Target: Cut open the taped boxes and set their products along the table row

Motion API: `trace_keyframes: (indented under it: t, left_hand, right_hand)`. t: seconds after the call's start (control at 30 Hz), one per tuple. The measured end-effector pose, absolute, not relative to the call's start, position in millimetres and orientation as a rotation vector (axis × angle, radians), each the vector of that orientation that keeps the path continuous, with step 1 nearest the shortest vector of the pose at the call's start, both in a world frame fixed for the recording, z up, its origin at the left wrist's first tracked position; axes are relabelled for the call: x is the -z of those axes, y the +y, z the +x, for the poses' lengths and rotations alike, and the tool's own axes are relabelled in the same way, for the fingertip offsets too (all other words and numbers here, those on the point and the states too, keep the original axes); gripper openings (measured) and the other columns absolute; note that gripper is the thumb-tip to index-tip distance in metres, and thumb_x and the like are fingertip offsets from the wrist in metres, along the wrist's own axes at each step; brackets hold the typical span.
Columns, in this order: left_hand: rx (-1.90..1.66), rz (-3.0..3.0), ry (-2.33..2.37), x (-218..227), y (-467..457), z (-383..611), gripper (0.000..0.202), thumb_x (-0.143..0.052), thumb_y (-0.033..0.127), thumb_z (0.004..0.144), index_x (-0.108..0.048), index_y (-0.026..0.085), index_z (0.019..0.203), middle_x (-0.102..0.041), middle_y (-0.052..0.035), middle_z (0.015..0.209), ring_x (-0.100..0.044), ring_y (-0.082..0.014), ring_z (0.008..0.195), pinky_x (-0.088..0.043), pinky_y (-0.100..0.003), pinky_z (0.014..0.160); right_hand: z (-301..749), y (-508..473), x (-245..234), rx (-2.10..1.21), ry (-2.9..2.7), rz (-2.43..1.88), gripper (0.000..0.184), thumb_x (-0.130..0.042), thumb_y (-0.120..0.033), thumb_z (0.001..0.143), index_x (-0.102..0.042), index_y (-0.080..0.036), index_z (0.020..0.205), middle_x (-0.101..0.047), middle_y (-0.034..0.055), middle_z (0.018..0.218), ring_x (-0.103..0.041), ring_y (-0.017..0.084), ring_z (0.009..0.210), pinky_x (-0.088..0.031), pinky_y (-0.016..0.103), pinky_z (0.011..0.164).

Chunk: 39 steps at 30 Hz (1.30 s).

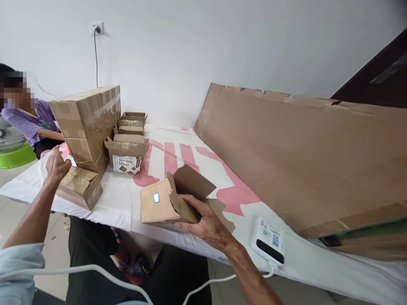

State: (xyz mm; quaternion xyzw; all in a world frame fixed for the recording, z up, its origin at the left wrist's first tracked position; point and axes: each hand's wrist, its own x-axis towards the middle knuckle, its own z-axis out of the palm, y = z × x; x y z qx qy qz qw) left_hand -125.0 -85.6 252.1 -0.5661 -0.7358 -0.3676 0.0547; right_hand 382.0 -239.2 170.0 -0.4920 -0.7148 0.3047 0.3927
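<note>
My right hand (203,222) grips the open flap end of a small cardboard box (159,205) that lies on the white and pink cloth near the table's front edge; a small blue sticker shows on its side. My left hand (57,165) is raised over a taped small box (81,186) at the left, fingers loosely curled, holding nothing that I can see. Behind it rises a stack of taped cartons (87,123).
Open boxes (129,146), one with a "Super Meal" pack (126,164), stand in a row at the back. A large cardboard sheet (302,156) leans along the right. A white device (269,241) with a cable lies at the front right. Another person (28,120) sits far left.
</note>
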Motion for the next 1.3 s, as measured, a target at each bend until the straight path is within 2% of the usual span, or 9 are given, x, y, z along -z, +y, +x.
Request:
trace_keyframes:
  t: [0.07, 0.13, 0.2, 0.27, 0.33, 0.5, 0.87, 1.0, 1.3]
  left_hand:
    - [1.223, -1.709, -2.051, -241.7, -105.1, -97.0, 0.048, -0.064, 0.015, 0.079, -0.063, 0.014, 0.127, -0.068, -0.0136, 0.128, -0.058, -0.0372, 0.125, -0.048, -0.049, 0.107]
    - [1.333, -2.053, -1.835, -227.4, -127.4, -54.3, 0.026, -0.062, 0.020, 0.085, -0.072, 0.018, 0.109, -0.071, -0.0120, 0.117, -0.066, -0.0327, 0.113, -0.055, -0.044, 0.096]
    - [1.425, -2.496, -1.623, -212.9, -149.5, -4.2, 0.019, -0.064, 0.025, 0.088, -0.077, 0.021, 0.102, -0.072, -0.0101, 0.112, -0.069, -0.0285, 0.104, -0.058, -0.039, 0.085]
    - [1.458, -2.853, -1.447, -201.3, -168.1, 42.4, 0.021, -0.067, 0.030, 0.092, -0.080, 0.024, 0.108, -0.072, -0.0096, 0.116, -0.070, -0.0261, 0.103, -0.059, -0.036, 0.079]
    - [1.484, -3.030, -1.286, -193.7, -181.6, 76.9, 0.025, -0.067, 0.030, 0.095, -0.080, 0.026, 0.115, -0.072, -0.0099, 0.113, -0.070, -0.0257, 0.103, -0.058, -0.038, 0.083]
    - [1.549, -2.973, -1.228, -188.9, -198.1, 108.1, 0.028, -0.068, 0.028, 0.096, -0.080, 0.027, 0.121, -0.072, -0.0120, 0.110, -0.068, -0.0279, 0.104, -0.056, -0.044, 0.092]
    - [1.713, -2.922, -1.256, -183.3, -203.4, 114.9, 0.018, -0.071, 0.025, 0.093, -0.085, 0.028, 0.104, -0.073, -0.0086, 0.100, -0.069, -0.0237, 0.093, -0.056, -0.037, 0.080]
    - [1.792, -2.926, -1.260, -182.4, -201.3, 115.5, 0.014, -0.072, 0.025, 0.092, -0.083, 0.025, 0.099, -0.073, -0.0069, 0.096, -0.067, -0.0200, 0.084, -0.054, -0.034, 0.075]
    - [1.888, -2.972, -1.272, -191.3, -197.7, 117.5, 0.009, -0.073, 0.025, 0.090, -0.077, 0.023, 0.082, -0.073, -0.0068, 0.090, -0.066, -0.0203, 0.081, -0.053, -0.034, 0.073]
  right_hand:
    - [384.1, -239.5, -170.4, -0.780, -1.810, -1.238, 0.071, -0.090, -0.060, 0.072, -0.070, -0.025, 0.130, -0.075, 0.0094, 0.130, -0.070, 0.034, 0.120, -0.057, 0.048, 0.107]
    - [384.6, -239.4, -170.6, -0.785, -1.817, -1.227, 0.071, -0.090, -0.059, 0.071, -0.070, -0.026, 0.131, -0.076, 0.0084, 0.129, -0.070, 0.033, 0.119, -0.057, 0.047, 0.107]
    - [383.8, -239.6, -170.3, -0.770, -1.830, -1.213, 0.070, -0.091, -0.058, 0.071, -0.071, -0.026, 0.130, -0.076, 0.0080, 0.128, -0.071, 0.033, 0.119, -0.057, 0.047, 0.107]
    - [382.6, -240.5, -169.7, -0.740, -1.851, -1.199, 0.070, -0.091, -0.057, 0.071, -0.071, -0.027, 0.130, -0.075, 0.0082, 0.129, -0.071, 0.032, 0.119, -0.057, 0.047, 0.108]
    - [382.3, -242.3, -169.2, -0.712, -1.868, -1.203, 0.070, -0.091, -0.057, 0.070, -0.071, -0.027, 0.130, -0.075, 0.0085, 0.130, -0.071, 0.033, 0.120, -0.057, 0.047, 0.109]
    - [383.6, -247.1, -172.1, -0.711, -1.881, -1.206, 0.069, -0.091, -0.056, 0.072, -0.070, -0.026, 0.131, -0.075, 0.0085, 0.129, -0.071, 0.032, 0.119, -0.057, 0.046, 0.108]
    - [381.3, -245.0, -171.5, -0.697, -1.880, -1.171, 0.071, -0.094, -0.055, 0.069, -0.072, -0.027, 0.131, -0.075, 0.0084, 0.128, -0.071, 0.032, 0.119, -0.057, 0.046, 0.108]
    - [381.9, -245.1, -171.0, -0.683, -1.883, -1.188, 0.073, -0.094, -0.056, 0.069, -0.071, -0.026, 0.132, -0.074, 0.0088, 0.130, -0.071, 0.032, 0.120, -0.057, 0.047, 0.109]
    - [384.2, -246.3, -169.2, -0.722, -1.873, -1.194, 0.073, -0.094, -0.053, 0.070, -0.070, -0.026, 0.134, -0.073, 0.0091, 0.132, -0.070, 0.033, 0.122, -0.055, 0.047, 0.111]
